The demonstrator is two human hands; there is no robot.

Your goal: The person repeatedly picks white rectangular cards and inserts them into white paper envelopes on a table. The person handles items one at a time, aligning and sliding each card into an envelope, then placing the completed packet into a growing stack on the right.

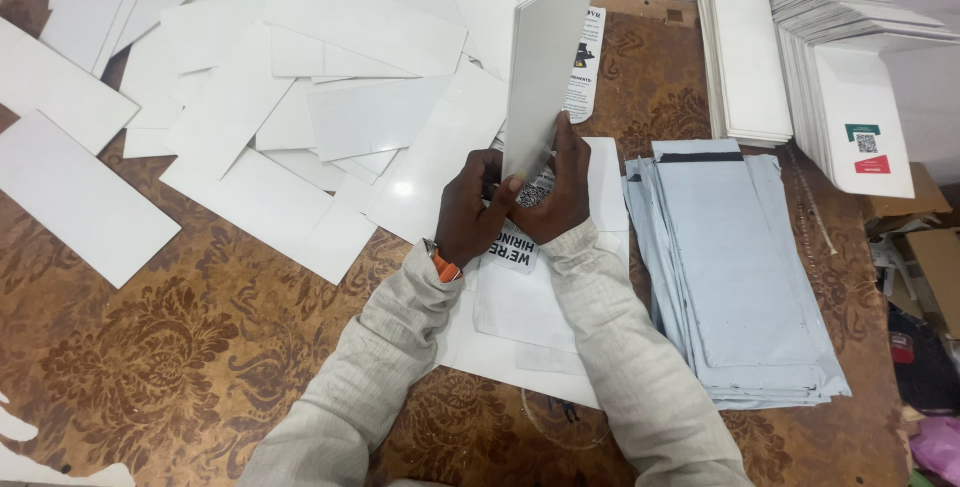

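Hands meet at the middle of the brown patterned counter, and between them stands a thin stack of white rectangular cards, held upright on its short end and tilted a little to the right. The left hand closes round the stack's lower left edge, thumb laid across the face; the right hand clasps the lower right edge, its fingers pressed flat against the back. Both hands are clenched on the stack, none released.

Beneath the hands lies a white printed sheet with black lettering, and just to the right of it a pile of pale blue-grey flat mailing bags. Loose white cards lie scattered over the upper left of the counter, and neat stacks of white cards stand at the upper right.

By the look of it, the step in hand is squaring a gathered stack, its edges being brought level. Next would call for a firm two-handed hold so the cards do not fan apart.
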